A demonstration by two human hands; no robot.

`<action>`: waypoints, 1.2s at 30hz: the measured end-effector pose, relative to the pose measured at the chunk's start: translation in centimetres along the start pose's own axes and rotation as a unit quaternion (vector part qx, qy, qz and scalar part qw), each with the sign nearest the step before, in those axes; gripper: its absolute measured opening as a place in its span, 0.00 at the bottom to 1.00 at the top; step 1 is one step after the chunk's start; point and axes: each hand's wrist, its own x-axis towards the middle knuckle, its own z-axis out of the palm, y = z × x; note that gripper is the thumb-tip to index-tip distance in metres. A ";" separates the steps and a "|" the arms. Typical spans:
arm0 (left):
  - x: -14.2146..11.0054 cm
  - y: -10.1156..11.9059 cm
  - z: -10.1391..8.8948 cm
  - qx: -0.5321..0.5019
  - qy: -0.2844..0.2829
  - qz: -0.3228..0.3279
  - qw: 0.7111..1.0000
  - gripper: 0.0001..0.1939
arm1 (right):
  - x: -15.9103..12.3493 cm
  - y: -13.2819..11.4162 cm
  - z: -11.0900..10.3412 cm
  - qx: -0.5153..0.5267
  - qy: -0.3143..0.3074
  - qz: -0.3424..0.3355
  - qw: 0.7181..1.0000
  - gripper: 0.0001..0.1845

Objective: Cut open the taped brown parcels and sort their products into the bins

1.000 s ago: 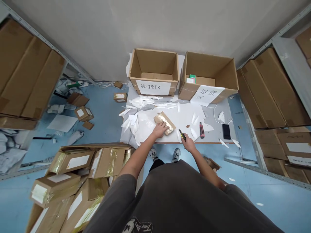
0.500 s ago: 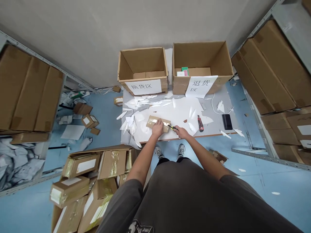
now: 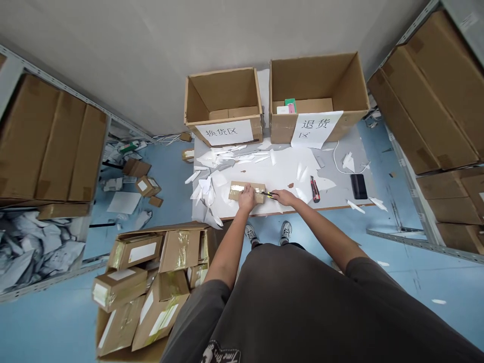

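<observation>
A small taped cardboard box (image 3: 235,193) lies near the front edge of the table. My left hand (image 3: 247,198) rests over its middle, fingers closed on it and bearing down. In my right hand (image 3: 283,197) is a black and yellow utility knife (image 3: 269,194), its tip at the right end of the box. Whether the blade is in the tape is too small to tell. A red and black utility knife (image 3: 314,189) lies to the right of my right hand.
Two open cartons with handwritten paper signs, the left carton (image 3: 191,132) and the right carton (image 3: 280,132), stand at the table's back. White paper scraps (image 3: 206,189) litter the left side. A black phone-like object (image 3: 358,186) lies right. A large carton (image 3: 101,322) of parcels sits at lower left.
The box now lies more level with the table edge, and the knife has turned flatter against its right end. The whole view has shifted slightly; both hands keep their holds.
</observation>
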 end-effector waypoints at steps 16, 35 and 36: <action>0.2 -0.5 -1.9 -0.049 -0.008 0.001 0.999 0.39 | -4.7 0.7 4.1 0.216 -0.005 0.087 0.973 0.22; 2.1 -3.5 1.9 0.086 0.045 0.166 0.981 0.27 | -2.0 -0.3 4.1 -0.115 0.149 0.008 0.982 0.18; 2.0 -3.8 2.4 0.077 0.050 0.166 0.982 0.27 | -1.8 -0.3 4.0 -0.130 0.148 -0.003 0.980 0.18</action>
